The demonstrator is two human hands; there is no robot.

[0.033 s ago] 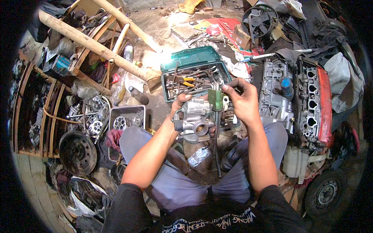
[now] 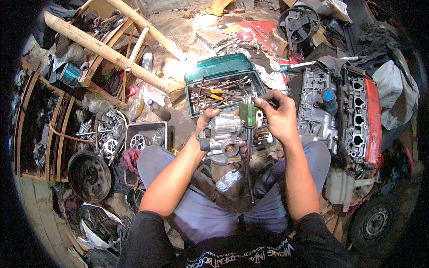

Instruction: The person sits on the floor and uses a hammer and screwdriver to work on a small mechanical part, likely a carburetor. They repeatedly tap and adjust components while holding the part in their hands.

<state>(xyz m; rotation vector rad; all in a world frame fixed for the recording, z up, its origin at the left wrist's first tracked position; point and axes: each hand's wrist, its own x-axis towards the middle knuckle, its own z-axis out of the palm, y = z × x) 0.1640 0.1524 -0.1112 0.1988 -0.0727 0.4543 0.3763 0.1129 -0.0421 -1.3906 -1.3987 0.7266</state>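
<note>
My left hand is closed around the left side of a silver throttle body, its round bore facing me. Just right of that part is a hex key set in a green holder, with long dark keys hanging down between my knees. The thumb and forefinger of my right hand pinch at the upper right of the holder, by the short bent ends of the keys. Whether the fingers grip a single key or the holder cannot be made out. Beyond both hands lies an open green toolbox full of tools.
On the right stand an engine cylinder head and a silver engine cover. A grey bin of metal parts sits left of my knee, beside a round steel wheel. Wooden poles lean at upper left. A tyre lies lower right.
</note>
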